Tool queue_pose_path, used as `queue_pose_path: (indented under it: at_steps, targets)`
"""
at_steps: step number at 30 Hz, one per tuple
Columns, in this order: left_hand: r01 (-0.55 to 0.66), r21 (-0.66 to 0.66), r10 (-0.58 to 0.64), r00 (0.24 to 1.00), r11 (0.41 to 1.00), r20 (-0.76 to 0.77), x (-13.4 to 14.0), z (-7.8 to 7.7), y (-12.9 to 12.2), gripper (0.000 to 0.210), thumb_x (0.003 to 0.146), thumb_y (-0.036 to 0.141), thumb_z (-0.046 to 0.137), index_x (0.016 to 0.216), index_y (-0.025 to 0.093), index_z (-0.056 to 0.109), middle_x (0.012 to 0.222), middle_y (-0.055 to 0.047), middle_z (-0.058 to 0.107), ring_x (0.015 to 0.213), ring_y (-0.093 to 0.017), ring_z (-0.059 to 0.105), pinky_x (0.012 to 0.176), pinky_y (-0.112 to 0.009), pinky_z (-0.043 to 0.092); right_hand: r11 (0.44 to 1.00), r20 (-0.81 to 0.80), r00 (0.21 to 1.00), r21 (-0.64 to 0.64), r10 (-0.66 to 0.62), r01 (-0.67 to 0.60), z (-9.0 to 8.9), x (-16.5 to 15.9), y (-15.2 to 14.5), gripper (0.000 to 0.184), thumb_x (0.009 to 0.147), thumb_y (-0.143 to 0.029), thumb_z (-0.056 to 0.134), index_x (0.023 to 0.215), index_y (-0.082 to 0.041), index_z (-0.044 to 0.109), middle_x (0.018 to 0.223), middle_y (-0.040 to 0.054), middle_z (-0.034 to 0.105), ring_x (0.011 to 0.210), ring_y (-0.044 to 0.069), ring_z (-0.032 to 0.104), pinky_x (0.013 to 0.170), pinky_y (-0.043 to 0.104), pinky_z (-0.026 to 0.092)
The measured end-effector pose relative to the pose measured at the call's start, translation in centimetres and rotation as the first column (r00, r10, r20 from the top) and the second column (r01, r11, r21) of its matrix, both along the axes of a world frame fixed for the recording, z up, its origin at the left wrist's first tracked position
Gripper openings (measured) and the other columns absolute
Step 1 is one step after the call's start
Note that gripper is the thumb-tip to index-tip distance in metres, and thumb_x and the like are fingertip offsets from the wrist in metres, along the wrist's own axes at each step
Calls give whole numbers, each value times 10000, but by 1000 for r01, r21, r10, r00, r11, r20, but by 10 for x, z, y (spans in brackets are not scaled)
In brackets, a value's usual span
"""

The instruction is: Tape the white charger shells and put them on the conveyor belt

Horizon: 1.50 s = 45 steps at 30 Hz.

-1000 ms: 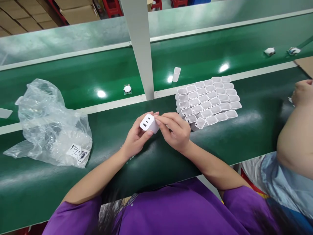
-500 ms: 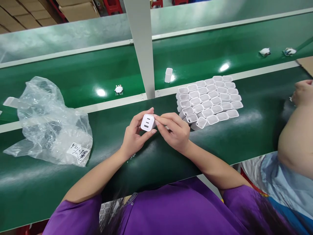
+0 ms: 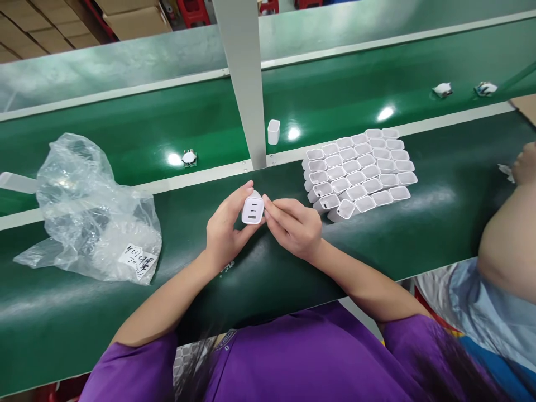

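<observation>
A white charger (image 3: 252, 210) with three port slots in its end face is held over the green table, the ports turned toward me. My left hand (image 3: 228, 226) is closed around it, thumb and fingers on opposite sides. My right hand (image 3: 295, 226) is pinched shut at the charger's right edge, its fingertips touching or nearly touching the side; anything between them is hidden. Small clear bits (image 3: 227, 268) lie on the table beside my left wrist. To the right stand rows of open white charger housings (image 3: 355, 177), a few with port slots showing inside.
A clear plastic bag (image 3: 84, 218) with a handwritten label lies on the left. On the green belt behind are a white housing (image 3: 273, 132) and small circuit boards (image 3: 189, 158). A grey post (image 3: 245, 84) rises ahead. Another person's arm (image 3: 508, 223) is at the right.
The housing and circuit boards on the belt have shifted left. The charger has turned slightly in my left hand, and my right fingers have stayed at its edge. The co-worker's hand has moved slightly right.
</observation>
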State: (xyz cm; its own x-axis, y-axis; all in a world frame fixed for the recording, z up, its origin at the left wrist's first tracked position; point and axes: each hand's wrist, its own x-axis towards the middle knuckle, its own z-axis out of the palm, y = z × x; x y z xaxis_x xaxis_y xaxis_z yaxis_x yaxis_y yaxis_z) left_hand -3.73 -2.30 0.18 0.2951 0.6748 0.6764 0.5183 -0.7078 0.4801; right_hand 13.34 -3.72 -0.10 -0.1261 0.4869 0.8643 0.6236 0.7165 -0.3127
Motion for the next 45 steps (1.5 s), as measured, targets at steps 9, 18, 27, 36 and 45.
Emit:
queue_pose_path:
  at_steps: [9, 18, 27, 36, 45]
  targets:
    - [260, -538, 8, 896, 801, 444, 1, 3, 2, 515, 894, 460, 630, 1322, 188, 544, 1272, -134, 679, 1131, -263, 679, 885, -357, 592, 407, -711, 676, -568, 195, -715, 18, 5, 3, 385, 921, -286, 594, 1299, -222, 624, 686, -47, 628, 504, 67, 478, 452, 181, 381]
    - [574, -699, 244, 671, 427, 700, 12, 10, 6, 360, 770, 357, 588, 1069, 177, 502, 822, -53, 749, 680, -210, 714, 548, -311, 589, 347, -811, 198, -439, -551, -829, 22, 9, 28, 270, 916, -441, 632, 841, -186, 586, 531, -96, 441, 373, 51, 400, 363, 176, 280]
    - [510, -710, 148, 753, 485, 642, 6, 5, 6, 373, 837, 416, 584, 1094, 204, 417, 701, 9, 665, 562, -156, 640, 449, -238, 513, 177, -893, 395, -434, -217, -883, 19, 2, 10, 268, 879, -338, 662, 1039, -201, 496, 675, -80, 576, 467, 84, 571, 379, 164, 460]
    - [312, -703, -30, 923, 639, 383, 1, 5, -11, 305, 913, 426, 555, 1127, 224, 473, 844, -12, 671, 608, -149, 666, 519, -259, 559, 818, -488, 869, -463, 87, -342, 11, -1, -8, 122, 980, -313, 529, 1015, -231, 446, 827, -33, 559, 482, 61, 555, 445, 207, 474]
    - [269, -701, -45, 946, 661, 320, 2, 11, -16, 317, 906, 445, 557, 1118, 223, 475, 866, -4, 659, 547, -132, 657, 509, -254, 543, 935, -313, 943, -287, 112, -207, 12, -1, -8, 62, 959, -189, 496, 984, -230, 456, 850, -12, 537, 667, 115, 578, 622, 277, 507]
